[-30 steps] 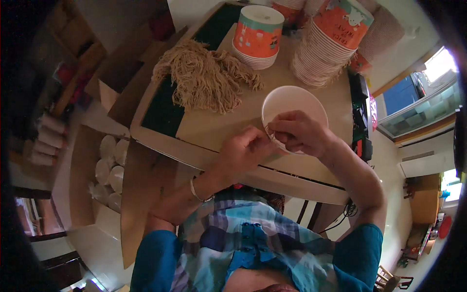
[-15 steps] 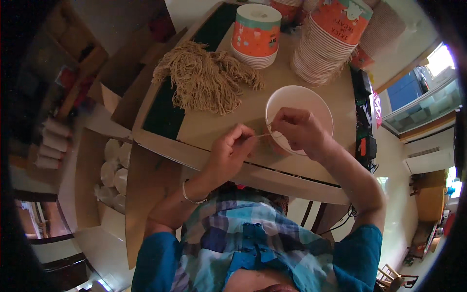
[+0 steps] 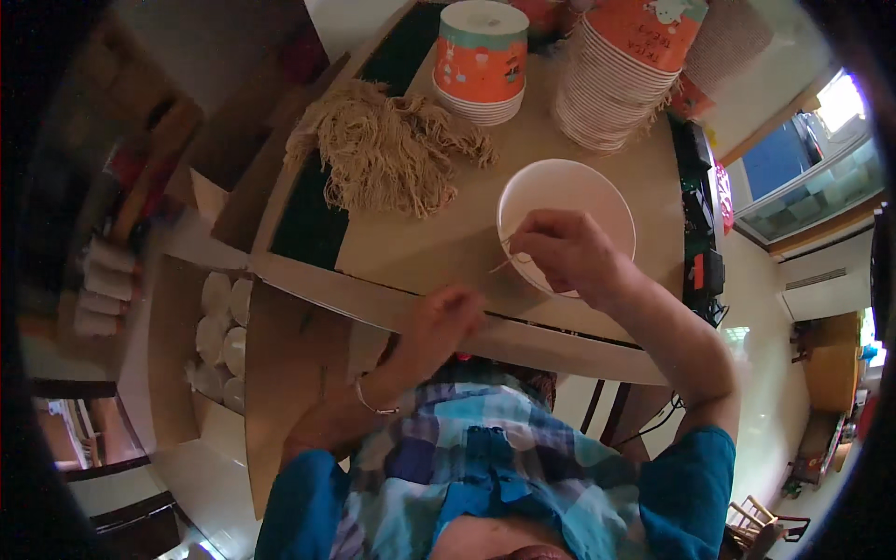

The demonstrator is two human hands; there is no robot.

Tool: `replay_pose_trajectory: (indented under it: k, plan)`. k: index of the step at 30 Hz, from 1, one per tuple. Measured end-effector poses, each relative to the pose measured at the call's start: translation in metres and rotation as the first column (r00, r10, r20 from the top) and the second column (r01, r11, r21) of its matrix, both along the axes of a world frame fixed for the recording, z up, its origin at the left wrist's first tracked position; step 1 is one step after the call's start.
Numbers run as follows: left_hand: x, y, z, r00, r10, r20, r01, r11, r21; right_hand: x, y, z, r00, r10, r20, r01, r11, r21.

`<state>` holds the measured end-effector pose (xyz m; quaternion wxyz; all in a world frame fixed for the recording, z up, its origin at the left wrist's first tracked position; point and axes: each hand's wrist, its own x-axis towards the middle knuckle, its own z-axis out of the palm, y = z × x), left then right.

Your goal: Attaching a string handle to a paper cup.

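A paper bucket (image 3: 571, 191) with a white inside stands mouth-up near the table's front edge. At its near-left rim, my right hand (image 3: 567, 250) is closed in a pinch on a thin piece of string (image 3: 502, 266), whose loose end points left. Just beyond the table's front edge is my left hand (image 3: 441, 322), apart from the string; its fingers are smeared by motion. A shaggy bundle of tan strings (image 3: 387, 154) lies on the table farther away, to the left of the bucket.
Behind the bundle stands a short upside-down stack of orange and green paper buckets (image 3: 481, 70). A tall leaning stack of buckets (image 3: 611, 84) is at the back right. Black devices (image 3: 707, 271) line the right edge. Left of the table, a cardboard box (image 3: 173, 355) holds white rounded items.
My left hand has let go of the string's end and drawn back toward me. My right hand stays by the bucket's rim with the string. The whole view has shifted slightly.
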<state>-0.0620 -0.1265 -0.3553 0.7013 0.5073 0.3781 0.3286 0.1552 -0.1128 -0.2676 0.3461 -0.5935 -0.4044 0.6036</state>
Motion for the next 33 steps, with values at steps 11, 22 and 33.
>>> replay_pose_trajectory:
  k: [11, 22, 33]
  plan:
    - [0.041, 0.005, 0.022, 0.898, 0.087, 0.432, 0.068, 0.941, -0.332, -0.003, -0.006, 0.000, 1.000, 0.024, -0.007, -0.024, 0.998, 0.059]
    - [0.034, 0.011, 0.018, 0.954, 0.121, 0.276, -0.040, 0.959, -0.281, -0.002, -0.012, 0.000, 0.997, 0.062, 0.056, -0.067, 0.992, 0.102]
    - [0.026, -0.012, 0.024, 0.957, -0.119, 0.265, 0.195, 0.940, -0.282, -0.007, -0.012, 0.000, 0.992, 0.024, 0.123, -0.040, 0.991, 0.129]
